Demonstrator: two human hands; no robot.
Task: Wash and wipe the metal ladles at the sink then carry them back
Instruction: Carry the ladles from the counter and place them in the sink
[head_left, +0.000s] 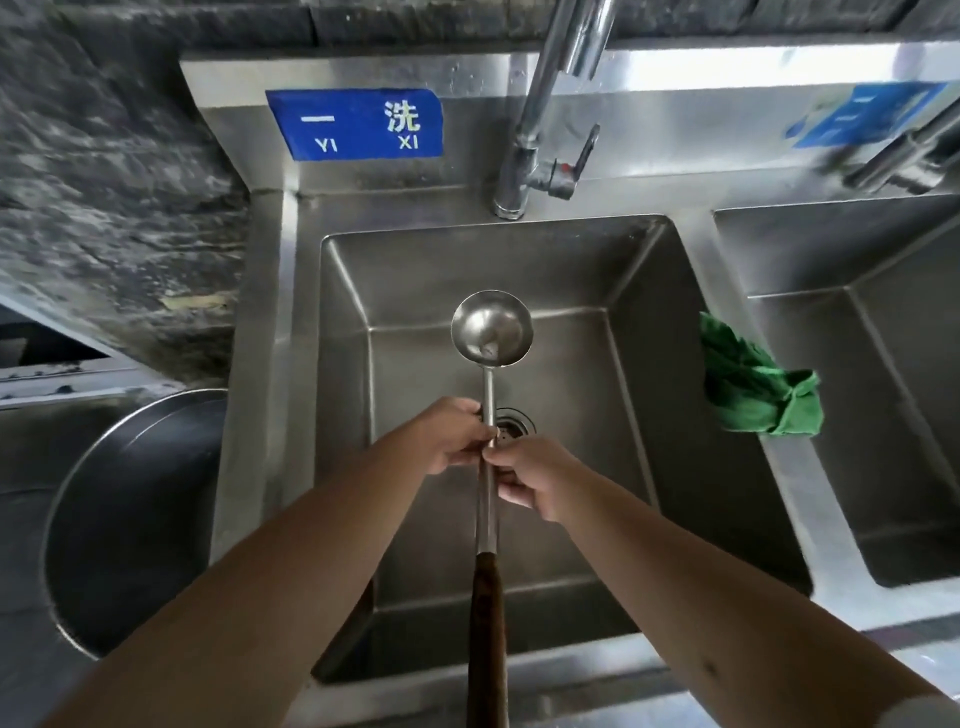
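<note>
So going left to right: there's a big round steel basin (130, 519) off to the left, not part of this. Then the left hand (452, 441), fingers curled round the metal shaft of the ladle (491, 415), a bit further up toward the bowl. Right below it the right hand (535, 478) pinches the same shaft, the two hands practically touching.

The thing that matters: the ladle's long axis runs straight away from the person, bowl at the far end held above the sink basin (639, 322), dark wooden grip pointing back at the body. The bowl sits short of the faucet (540, 135), and I can't see any water running.

Far right, a green cloth (753, 384) is draped on the divider between basins. The right hand's clearly nearer to it, so I'd guess that one lets go to grab it while the left keeps the ladle.
</note>
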